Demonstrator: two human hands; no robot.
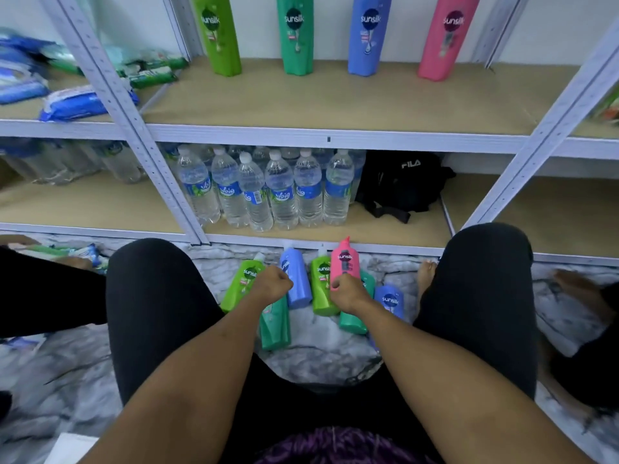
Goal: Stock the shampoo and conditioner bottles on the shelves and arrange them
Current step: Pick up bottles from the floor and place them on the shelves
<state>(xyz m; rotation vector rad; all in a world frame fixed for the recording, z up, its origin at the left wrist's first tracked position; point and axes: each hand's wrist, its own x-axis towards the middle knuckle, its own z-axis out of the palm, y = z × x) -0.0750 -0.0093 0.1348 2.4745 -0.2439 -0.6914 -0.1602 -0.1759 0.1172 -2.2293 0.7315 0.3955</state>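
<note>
Four Sunsilk bottles stand in a row on the upper shelf [335,105]: light green [217,35], dark green [295,35], blue [368,35] and pink [447,41]. More bottles lie on the marbled floor between my knees. My right hand [348,293] grips a pink bottle [345,259], cap pointing up. My left hand [271,284] is curled against the left side of a blue bottle [296,283] and seems to grip it. Beside them lie a light green bottle [239,289], a dark green one [276,326], another light green [321,293], another dark green [355,324] and a second blue [390,301].
Several water bottles [268,192] and a black bag [402,182] fill the lower shelf. Blue and green packs [73,102] lie on the left shelf. White uprights [134,128] frame the bay. Another person's foot [576,283] is at right and a dark-clothed limb [50,293] at left.
</note>
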